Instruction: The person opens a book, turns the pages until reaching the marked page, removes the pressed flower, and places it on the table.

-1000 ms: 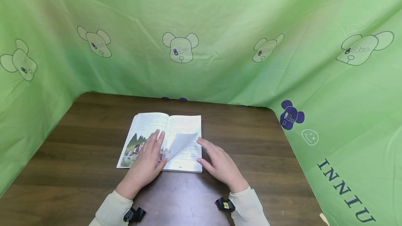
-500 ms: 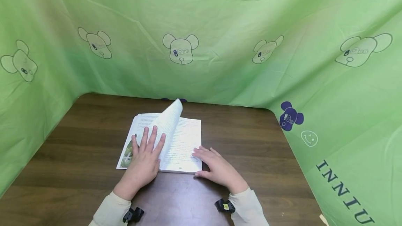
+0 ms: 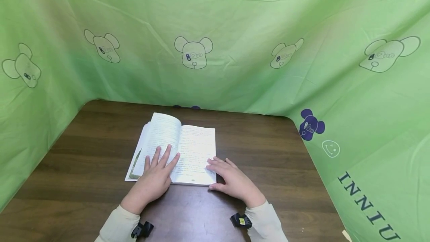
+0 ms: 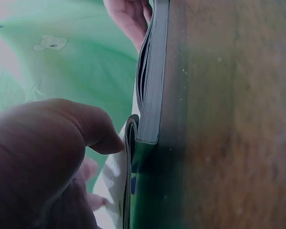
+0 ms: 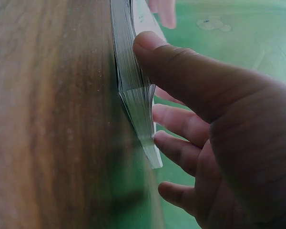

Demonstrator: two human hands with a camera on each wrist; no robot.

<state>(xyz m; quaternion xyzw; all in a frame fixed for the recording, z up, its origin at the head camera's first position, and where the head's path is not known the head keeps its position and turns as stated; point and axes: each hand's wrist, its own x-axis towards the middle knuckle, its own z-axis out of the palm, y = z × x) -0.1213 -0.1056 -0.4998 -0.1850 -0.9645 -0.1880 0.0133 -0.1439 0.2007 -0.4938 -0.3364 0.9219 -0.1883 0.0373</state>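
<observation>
An open book [image 3: 197, 143] lies on the table with printed text on both pages. Spread fingers of my left hand [image 3: 155, 177] rest on the lower part of its left page [image 3: 164, 132], whose top bows up a little. Under that page, a strip of a picture page shows at the far left. At the lower right corner, my right hand [image 3: 236, 181] touches the book with relaxed fingers on the page, its thumb near the front edge. In the right wrist view, the right thumb [image 5: 181, 64] lies by the thick page block [image 5: 138, 107]; the left wrist view shows the left thumb [image 4: 100, 129] against the pages.
The brown wooden table [image 3: 268, 152] extends around the book. A green cloth [image 3: 235, 77] with bear-head prints hangs behind it and along both sides. Black wrist devices sit on both sleeves.
A page lifted from the right side has swung over to the left and come down under my left hand. My right hand has moved from the page's side edge to the lower right corner.
</observation>
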